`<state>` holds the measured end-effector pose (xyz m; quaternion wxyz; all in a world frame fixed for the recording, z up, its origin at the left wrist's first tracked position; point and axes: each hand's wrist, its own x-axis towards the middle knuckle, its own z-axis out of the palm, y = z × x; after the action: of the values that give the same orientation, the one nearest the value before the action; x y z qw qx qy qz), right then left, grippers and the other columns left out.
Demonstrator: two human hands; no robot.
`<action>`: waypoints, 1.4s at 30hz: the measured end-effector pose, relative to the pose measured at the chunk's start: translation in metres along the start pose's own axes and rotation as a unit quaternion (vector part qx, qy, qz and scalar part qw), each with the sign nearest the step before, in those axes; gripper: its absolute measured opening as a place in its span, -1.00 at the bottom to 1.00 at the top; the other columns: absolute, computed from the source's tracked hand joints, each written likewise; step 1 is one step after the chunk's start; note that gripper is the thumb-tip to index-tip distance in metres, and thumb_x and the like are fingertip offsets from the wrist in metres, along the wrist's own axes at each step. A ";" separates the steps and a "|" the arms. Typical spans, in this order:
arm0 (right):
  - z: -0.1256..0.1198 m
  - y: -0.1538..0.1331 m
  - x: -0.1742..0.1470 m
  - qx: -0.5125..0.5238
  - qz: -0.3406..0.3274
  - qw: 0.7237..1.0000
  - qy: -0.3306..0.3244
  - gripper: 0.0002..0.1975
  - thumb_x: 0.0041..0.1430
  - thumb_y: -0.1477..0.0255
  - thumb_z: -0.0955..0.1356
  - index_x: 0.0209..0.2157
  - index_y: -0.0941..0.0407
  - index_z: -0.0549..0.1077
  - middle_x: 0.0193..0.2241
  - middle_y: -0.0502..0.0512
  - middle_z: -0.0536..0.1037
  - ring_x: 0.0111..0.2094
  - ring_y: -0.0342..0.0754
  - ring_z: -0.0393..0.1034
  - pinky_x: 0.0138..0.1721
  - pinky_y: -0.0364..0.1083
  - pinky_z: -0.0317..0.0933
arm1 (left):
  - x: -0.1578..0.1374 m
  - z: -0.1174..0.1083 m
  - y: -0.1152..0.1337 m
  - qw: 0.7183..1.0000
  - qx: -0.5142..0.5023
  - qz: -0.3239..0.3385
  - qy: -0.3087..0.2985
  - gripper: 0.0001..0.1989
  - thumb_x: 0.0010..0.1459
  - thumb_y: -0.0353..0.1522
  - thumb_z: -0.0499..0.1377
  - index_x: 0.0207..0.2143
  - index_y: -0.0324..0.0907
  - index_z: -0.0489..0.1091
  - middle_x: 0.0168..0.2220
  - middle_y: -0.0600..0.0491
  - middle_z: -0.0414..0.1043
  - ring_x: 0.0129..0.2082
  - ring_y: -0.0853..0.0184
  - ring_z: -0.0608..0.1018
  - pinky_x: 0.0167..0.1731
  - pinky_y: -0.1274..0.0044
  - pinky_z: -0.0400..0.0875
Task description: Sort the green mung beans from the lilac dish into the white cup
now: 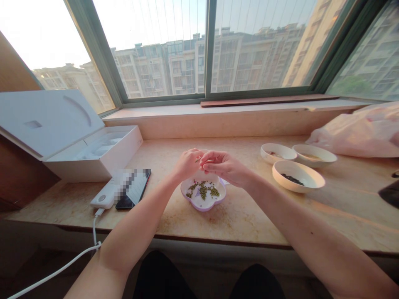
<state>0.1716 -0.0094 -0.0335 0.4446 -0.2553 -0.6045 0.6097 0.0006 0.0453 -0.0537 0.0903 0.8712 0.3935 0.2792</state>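
A lilac-rimmed, flower-shaped bowl [208, 206] stands on the counter, with small green beans [203, 191] in loose clusters and a few reddish bits inside. Above its far side, my left hand [186, 165] is curled, and a few small greenish beans show at its palm. My right hand [225, 167] meets it from the right, thumb and fingertips drawn together at the left palm. Anything between the right fingertips is too small to make out. Both hands hide the far part of the bowl. Behind them a pale rim shows faintly.
Three white bowls stand at right: one with dark contents [291, 179], one with reddish bits [274, 154], one with pale contents [311, 157]. A plastic bag [358, 131] lies behind. At left are an open white box [121, 147], a phone [134, 192] and a cabled white device [104, 196].
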 end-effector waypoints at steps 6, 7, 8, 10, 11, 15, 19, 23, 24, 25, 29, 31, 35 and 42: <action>-0.005 -0.008 -0.004 0.116 0.005 0.993 0.002 -0.75 -0.08 0.43 0.61 -0.34 0.09 0.57 -0.39 -0.05 0.61 -0.35 -0.21 0.50 -0.22 -0.19 0.43 | -0.002 0.006 0.008 0.999 -0.039 0.029 -0.004 -0.76 0.25 -0.42 0.08 -0.25 -0.18 0.57 -0.13 -0.02 0.58 -0.18 0.29 0.57 -0.12 0.48 0.42; -0.005 -0.009 -0.005 0.126 0.004 0.992 0.001 -0.75 -0.08 0.43 0.61 -0.34 0.08 0.57 -0.39 -0.05 0.61 -0.35 -0.22 0.51 -0.22 -0.20 0.43 | -0.003 0.005 0.010 0.999 -0.040 0.033 -0.004 -0.77 0.26 -0.41 0.08 -0.25 -0.18 0.56 -0.12 -0.03 0.58 -0.17 0.29 0.57 -0.11 0.48 0.42; -0.005 -0.010 -0.006 0.135 0.002 0.991 -0.001 -0.75 -0.08 0.44 0.61 -0.34 0.08 0.56 -0.39 -0.06 0.61 -0.35 -0.22 0.51 -0.23 -0.22 0.44 | -0.003 0.004 0.012 0.999 -0.038 0.037 -0.004 -0.77 0.26 -0.40 0.09 -0.27 -0.19 0.56 -0.12 -0.03 0.57 -0.16 0.28 0.56 -0.11 0.48 0.42; -0.005 -0.013 -0.007 0.146 0.000 0.989 0.001 -0.73 -0.10 0.45 0.61 -0.35 0.07 0.55 -0.40 -0.07 0.61 -0.36 -0.22 0.52 -0.26 -0.23 0.45 | -0.005 0.002 0.015 0.999 -0.026 0.045 -0.005 -0.78 0.27 -0.37 0.09 -0.31 -0.19 0.54 -0.14 -0.04 0.57 -0.16 0.27 0.56 -0.11 0.47 0.43; -0.005 -0.014 -0.008 0.147 -0.001 0.989 0.003 -0.73 -0.10 0.44 0.61 -0.35 0.07 0.55 -0.41 -0.07 0.60 -0.37 -0.22 0.52 -0.26 -0.22 0.45 | -0.005 0.001 0.017 0.999 -0.017 0.047 -0.008 -0.78 0.27 -0.36 0.09 -0.33 -0.19 0.53 -0.16 -0.03 0.57 -0.18 0.27 0.56 -0.12 0.47 0.43; -0.003 -0.017 -0.010 0.139 0.001 0.990 0.004 -0.71 -0.12 0.43 0.62 -0.37 0.07 0.52 -0.42 -0.08 0.59 -0.38 -0.21 0.52 -0.27 -0.22 0.47 | -0.007 0.000 0.019 0.998 0.020 0.054 -0.040 -0.72 0.28 -0.35 0.07 -0.45 -0.19 0.49 -0.34 -0.01 0.54 -0.31 0.30 0.54 -0.20 0.48 0.42; -0.004 -0.017 -0.011 0.139 -0.003 0.990 -0.009 -0.71 -0.12 0.42 0.61 -0.38 0.06 0.50 -0.42 -0.09 0.57 -0.39 -0.20 0.52 -0.28 -0.21 0.47 | -0.009 0.001 0.022 0.994 0.032 0.078 -0.063 -0.72 0.26 -0.40 0.07 -0.48 -0.19 0.47 -0.40 0.00 0.52 -0.38 0.31 0.52 -0.25 0.47 0.40; -0.004 -0.017 -0.012 0.148 -0.010 0.989 -0.023 -0.74 -0.06 0.44 0.59 -0.36 0.05 0.51 -0.40 -0.09 0.56 -0.37 -0.23 0.52 -0.26 -0.23 0.46 | -0.013 0.001 0.026 0.991 0.033 0.102 -0.079 -0.73 0.28 -0.35 0.10 -0.46 -0.19 0.49 -0.39 -0.01 0.52 -0.43 0.33 0.49 -0.33 0.47 0.37; -0.004 -0.016 -0.012 0.152 -0.012 0.988 -0.028 -0.76 -0.05 0.45 0.59 -0.36 0.05 0.51 -0.40 -0.09 0.56 -0.37 -0.23 0.52 -0.26 -0.23 0.45 | -0.014 0.000 0.027 0.990 0.033 0.109 -0.088 -0.73 0.28 -0.33 0.11 -0.45 -0.19 0.50 -0.38 -0.01 0.53 -0.44 0.33 0.49 -0.35 0.47 0.36; -0.004 -0.016 -0.013 0.157 -0.014 0.987 -0.032 -0.77 -0.03 0.46 0.58 -0.36 0.05 0.51 -0.40 -0.10 0.55 -0.37 -0.24 0.51 -0.26 -0.24 0.45 | -0.016 0.000 0.028 0.988 0.031 0.116 -0.101 -0.75 0.28 -0.34 0.12 -0.43 -0.18 0.51 -0.38 0.00 0.53 -0.43 0.33 0.49 -0.37 0.48 0.35; -0.004 -0.016 -0.014 0.169 -0.016 0.985 -0.035 -0.78 -0.03 0.48 0.57 -0.36 0.05 0.51 -0.40 -0.10 0.54 -0.37 -0.25 0.50 -0.27 -0.26 0.44 | -0.020 -0.002 0.033 0.979 0.010 0.121 -0.164 -0.85 0.20 -0.43 0.17 -0.31 -0.10 0.56 -0.40 0.08 0.54 -0.41 0.35 0.52 -0.41 0.52 0.31; -0.004 -0.016 -0.014 0.166 -0.013 0.985 -0.035 -0.77 -0.03 0.47 0.58 -0.35 0.05 0.51 -0.39 -0.10 0.54 -0.37 -0.25 0.49 -0.26 -0.26 0.43 | -0.021 -0.004 0.035 0.976 0.006 0.119 -0.183 -0.84 0.17 -0.42 0.21 -0.26 -0.07 0.58 -0.38 0.10 0.55 -0.40 0.35 0.53 -0.41 0.53 0.32; -0.003 -0.016 -0.015 0.169 -0.011 0.985 -0.040 -0.77 -0.04 0.47 0.58 -0.36 0.04 0.51 -0.39 -0.10 0.53 -0.38 -0.25 0.49 -0.28 -0.26 0.43 | -0.022 -0.006 0.037 0.972 -0.003 0.126 -0.199 -0.81 0.11 -0.40 0.28 -0.20 -0.08 0.58 -0.33 0.07 0.54 -0.35 0.33 0.54 -0.38 0.53 0.35; -0.002 -0.015 -0.015 0.217 0.004 0.974 -0.060 -0.78 -0.04 0.52 0.58 -0.37 0.07 0.53 -0.40 -0.08 0.57 -0.40 -0.25 0.51 -0.30 -0.28 0.45 | -0.019 -0.009 0.036 0.961 0.014 0.085 -0.263 -0.75 0.02 -0.32 0.36 -0.18 -0.10 0.56 -0.24 0.06 0.52 -0.24 0.29 0.54 -0.26 0.51 0.38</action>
<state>0.1835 -0.0231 -0.0226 0.4498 -0.1178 -0.4823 0.7424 0.0088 0.0065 -0.0402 0.1542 0.9453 0.2846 0.0406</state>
